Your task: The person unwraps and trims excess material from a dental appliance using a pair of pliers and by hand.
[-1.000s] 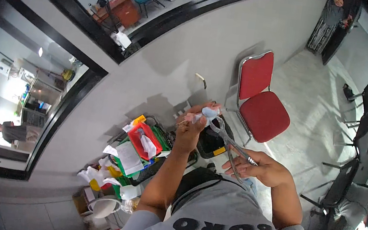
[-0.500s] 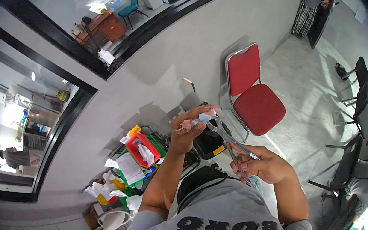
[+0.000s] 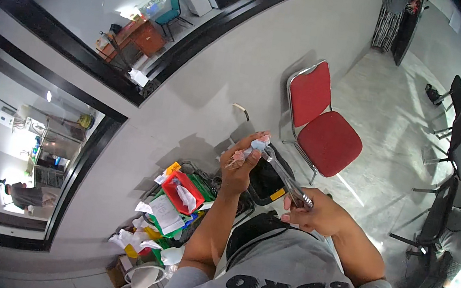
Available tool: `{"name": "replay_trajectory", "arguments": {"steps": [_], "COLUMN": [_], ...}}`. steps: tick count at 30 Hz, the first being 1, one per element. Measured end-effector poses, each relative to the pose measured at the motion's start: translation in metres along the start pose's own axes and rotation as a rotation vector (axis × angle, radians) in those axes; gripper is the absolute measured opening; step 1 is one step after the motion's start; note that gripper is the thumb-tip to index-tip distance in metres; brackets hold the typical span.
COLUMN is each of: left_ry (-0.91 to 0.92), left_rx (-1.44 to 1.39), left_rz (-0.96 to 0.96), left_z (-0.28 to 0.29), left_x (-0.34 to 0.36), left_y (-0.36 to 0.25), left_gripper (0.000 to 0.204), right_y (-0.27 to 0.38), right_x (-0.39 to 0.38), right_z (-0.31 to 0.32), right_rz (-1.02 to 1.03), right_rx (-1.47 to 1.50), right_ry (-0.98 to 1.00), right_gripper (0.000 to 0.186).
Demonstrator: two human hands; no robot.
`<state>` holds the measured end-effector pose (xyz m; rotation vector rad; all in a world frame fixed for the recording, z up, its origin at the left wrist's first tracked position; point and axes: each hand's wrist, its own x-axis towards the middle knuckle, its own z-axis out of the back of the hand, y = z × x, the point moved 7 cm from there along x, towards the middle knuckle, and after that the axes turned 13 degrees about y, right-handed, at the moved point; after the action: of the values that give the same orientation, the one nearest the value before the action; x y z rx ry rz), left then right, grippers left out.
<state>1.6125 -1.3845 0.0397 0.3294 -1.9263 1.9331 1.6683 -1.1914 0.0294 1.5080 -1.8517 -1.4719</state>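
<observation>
Metal tongs run slantwise between my hands, their two arms pressed close together. My left hand is closed on a crumpled pink and pale blue piece of tissue or cloth. That piece lies against the upper-left end of the tongs. My right hand grips the ridged lower-right end, with some of its fingers hidden behind the metal.
A red-seated chair stands ahead by the grey wall. Below my hands is a black bin-like container. A red basket, green trays and papers are piled at left, above a white bucket. Black chairs line the right.
The tongs' arms, spread apart before, have come together in my right hand. My left hand keeps hold of the crumpled piece. The whole view has shifted slightly.
</observation>
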Motion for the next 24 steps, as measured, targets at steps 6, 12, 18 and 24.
{"name": "replay_trajectory", "arguments": {"steps": [6,12,18,24], "left_ry": [-0.075,-0.062,-0.045,-0.22], "left_rx": [-0.072,-0.117,-0.52,-0.367], "left_rz": [0.103,0.336,0.711,0.653], "left_z": [0.02,0.035,0.033,0.03], "left_x": [-0.008,-0.021,-0.043,-0.057], "left_y": [0.033,0.073,0.107,0.102], "left_gripper": [0.03,0.029,0.035,0.028], "right_y": [0.013,0.008,0.011,-0.002], "right_x": [0.02,0.048,0.075,0.102], "right_z": [0.017,0.04,0.065,0.059], "right_rz": [0.035,0.229,0.077,0.032], "right_rx": [-0.407,-0.639,-0.535,-0.301], "right_ry": [-0.198,-0.301,-0.4,-0.352], "right_gripper": [0.019,0.019,0.017,0.018]}}
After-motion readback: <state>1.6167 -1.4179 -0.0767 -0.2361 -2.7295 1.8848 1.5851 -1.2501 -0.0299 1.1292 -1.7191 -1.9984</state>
